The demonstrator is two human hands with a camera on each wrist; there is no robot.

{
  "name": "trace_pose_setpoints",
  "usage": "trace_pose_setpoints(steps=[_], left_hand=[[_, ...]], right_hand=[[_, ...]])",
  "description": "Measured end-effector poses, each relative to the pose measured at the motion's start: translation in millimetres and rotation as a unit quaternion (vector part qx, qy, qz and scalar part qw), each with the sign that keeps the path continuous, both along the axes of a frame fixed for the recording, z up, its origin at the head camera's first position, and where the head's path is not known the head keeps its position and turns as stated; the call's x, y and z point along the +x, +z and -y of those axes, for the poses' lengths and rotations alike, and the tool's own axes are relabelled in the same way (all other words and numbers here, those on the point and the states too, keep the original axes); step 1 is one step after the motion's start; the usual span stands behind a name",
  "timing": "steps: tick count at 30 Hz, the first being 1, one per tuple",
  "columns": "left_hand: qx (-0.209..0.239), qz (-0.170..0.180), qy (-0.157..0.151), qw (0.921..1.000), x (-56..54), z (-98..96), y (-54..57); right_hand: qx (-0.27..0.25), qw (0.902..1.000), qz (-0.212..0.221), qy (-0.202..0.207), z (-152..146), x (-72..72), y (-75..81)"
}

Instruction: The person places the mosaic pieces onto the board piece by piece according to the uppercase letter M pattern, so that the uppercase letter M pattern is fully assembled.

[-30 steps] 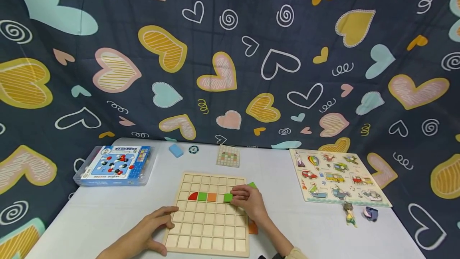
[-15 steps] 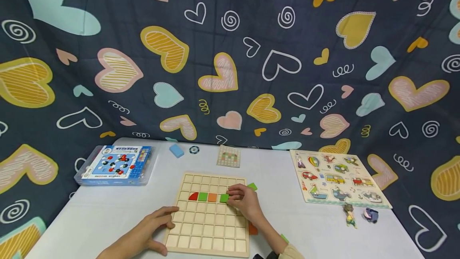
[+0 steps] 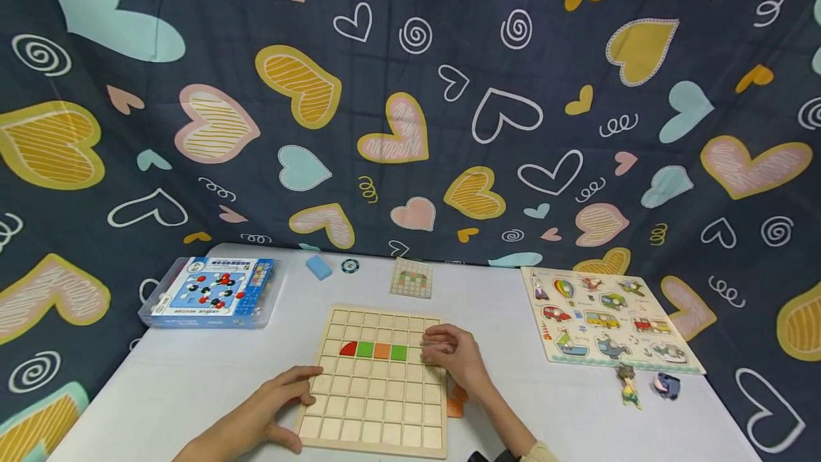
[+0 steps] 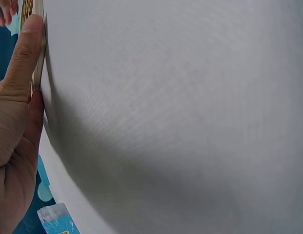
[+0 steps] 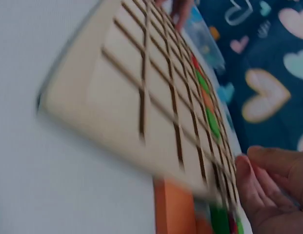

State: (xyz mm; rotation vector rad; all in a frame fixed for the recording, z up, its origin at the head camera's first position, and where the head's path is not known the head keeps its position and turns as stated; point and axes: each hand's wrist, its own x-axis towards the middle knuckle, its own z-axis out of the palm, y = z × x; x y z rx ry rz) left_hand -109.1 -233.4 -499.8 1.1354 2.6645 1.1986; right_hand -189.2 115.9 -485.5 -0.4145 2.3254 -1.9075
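Note:
A wooden grid board (image 3: 372,448) lies on the white table in the head view. In one of its upper rows sit a red quarter-round tile (image 3: 348,348), a green tile (image 3: 365,349), an orange tile (image 3: 382,351) and a second green tile (image 3: 398,353), side by side. My left hand (image 3: 276,405) rests against the board's left edge, thumb and fingers spread. Over the right edge, just right of the row, hovers my right hand (image 3: 458,358), fingers loosely bent; no tile shows in it. Loose orange tiles (image 3: 455,408) lie beside the board, partly hidden by that wrist.
A patterned card (image 3: 411,278) lies behind the board, with a blue block (image 3: 318,267) and a round chip (image 3: 350,266) to its left. A plastic box (image 3: 212,291) stands at left. On the right are a picture puzzle (image 3: 603,319) and two small figures (image 3: 628,385).
My right hand moved the green tile left into the cell next to the orange one, let it go and drew back to the right. The left hand stays at the board's edge.

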Motion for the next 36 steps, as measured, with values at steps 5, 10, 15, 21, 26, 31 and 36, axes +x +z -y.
trace_pose_setpoints(steps=[5,10,15,21,26,31,36], left_hand=[[0.005,-0.014,-0.004,0.9999,-0.6,-0.3,-1.0],[0.009,-0.032,-0.005,0.9994,0.4,0.3,-1.5],[0.005,-0.028,-0.001,0.9996,0.9,0.1,-1.8],[0.007,-0.022,-0.006,0.9997,1.1,0.3,-1.9],[0.003,-0.034,-0.002,0.9994,2.2,1.4,-1.0],[0.001,-0.029,0.007,0.9996,4.9,4.4,1.3],[0.003,-0.027,0.004,0.9996,4.2,1.8,1.1]], right_hand=[[-0.005,0.9986,0.027,-0.046,-37,-4.1,-3.3],[-0.018,0.9985,0.044,-0.026,-58,-6.2,-7.6],[0.000,0.9990,0.000,0.044,-57,-12.8,-9.8],[0.090,0.9905,-0.048,0.092,-54,-16.6,-7.7],[0.111,0.9886,-0.056,0.085,-62,-14.4,-5.7],[0.070,0.9900,-0.045,0.114,-62,-19.5,-6.5],[0.103,0.9815,-0.066,0.147,-55,-24.3,-3.2]])
